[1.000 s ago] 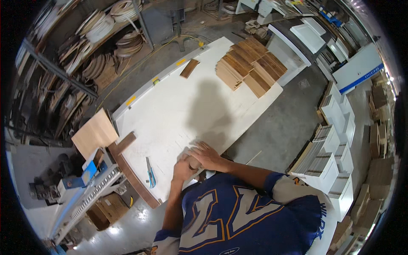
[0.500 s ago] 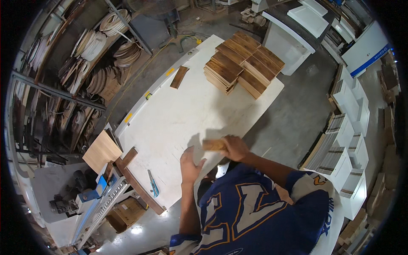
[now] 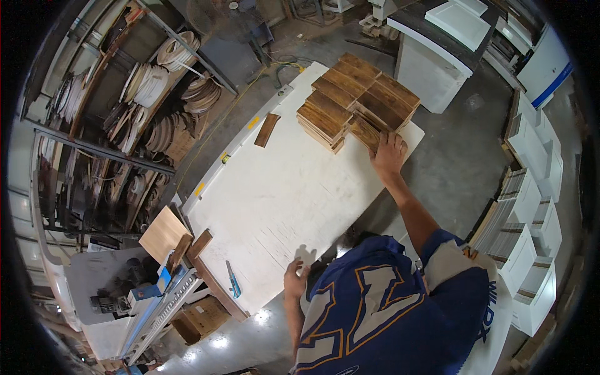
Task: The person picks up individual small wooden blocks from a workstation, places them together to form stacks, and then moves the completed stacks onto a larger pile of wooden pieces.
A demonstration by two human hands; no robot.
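Observation:
My right hand (image 3: pixel 389 154) reaches to the far right end of the white table. Its fingers are closed on the near end of a dark-stained wooden board (image 3: pixel 364 132), which lies in the near row of the stacks. Around it stand several stacks of the same short brown boards (image 3: pixel 328 103), with pale edges. My left hand (image 3: pixel 295 279) is at the table's near edge, fingers loosely apart, holding nothing. A blue utility knife (image 3: pixel 233 280) lies to its left on the table. One loose brown board (image 3: pixel 267 130) rests near the far left edge.
The white table (image 3: pixel 269 200) has a long level (image 3: pixel 225 158) along its left edge and a brown wooden strip (image 3: pixel 215 275) at its near left end. A machine (image 3: pixel 125 281) stands left. Shelves with coiled edging (image 3: pixel 150 84) are farther back; white panels (image 3: pixel 531 219) stand right.
My right hand has moved away from me, to the far right, carrying the board from the near edge to the stacks. My left hand has drawn back toward me.

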